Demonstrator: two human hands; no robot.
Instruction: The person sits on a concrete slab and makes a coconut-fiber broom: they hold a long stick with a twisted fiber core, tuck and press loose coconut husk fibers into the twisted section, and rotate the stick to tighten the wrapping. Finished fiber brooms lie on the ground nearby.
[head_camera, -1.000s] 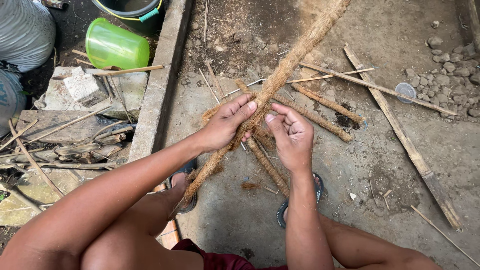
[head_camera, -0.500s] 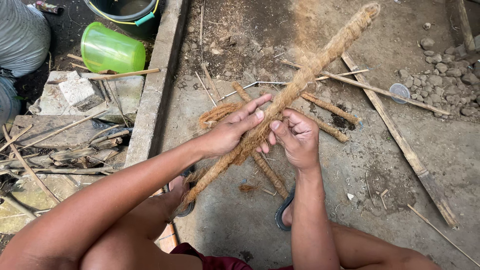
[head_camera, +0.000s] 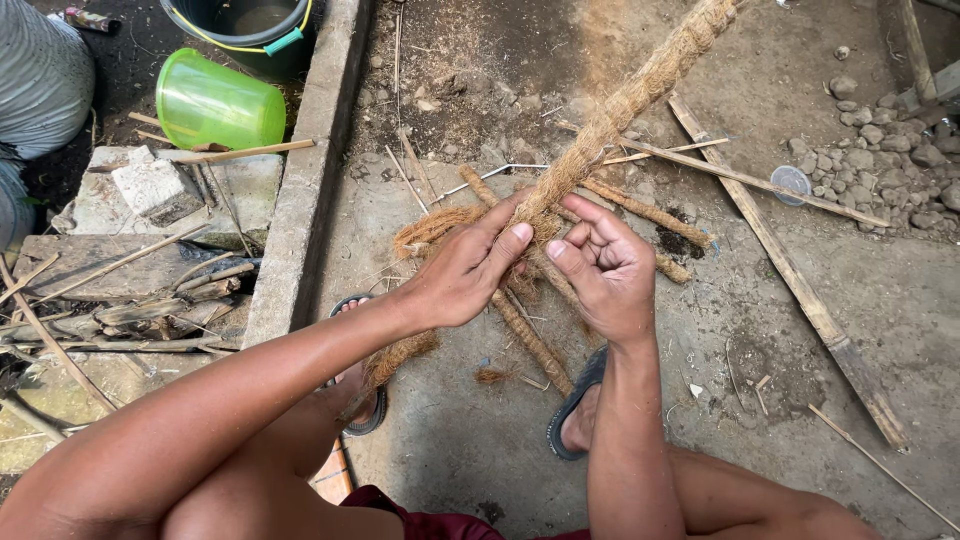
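left hand (head_camera: 465, 275) wrapped on coir rope (head_camera: 610, 118) | right hand (head_camera: 605, 265) half-curled, just beside it | rope runs up-right from both hands

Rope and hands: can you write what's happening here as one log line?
left hand: gripping rope | right hand: fingers curled at rope | rope: slanting over ground | nearby: green tub

**Fibre pole, one, in your hands**

You hold a long pole (head_camera: 620, 110) wrapped in rough brown coconut fibre. It slants from lower left, near your foot, up to the top right edge. The wrapping is tight and even above your hands, looser and frayed below. A fibre tuft (head_camera: 435, 225) sticks out just beside it at hand level.
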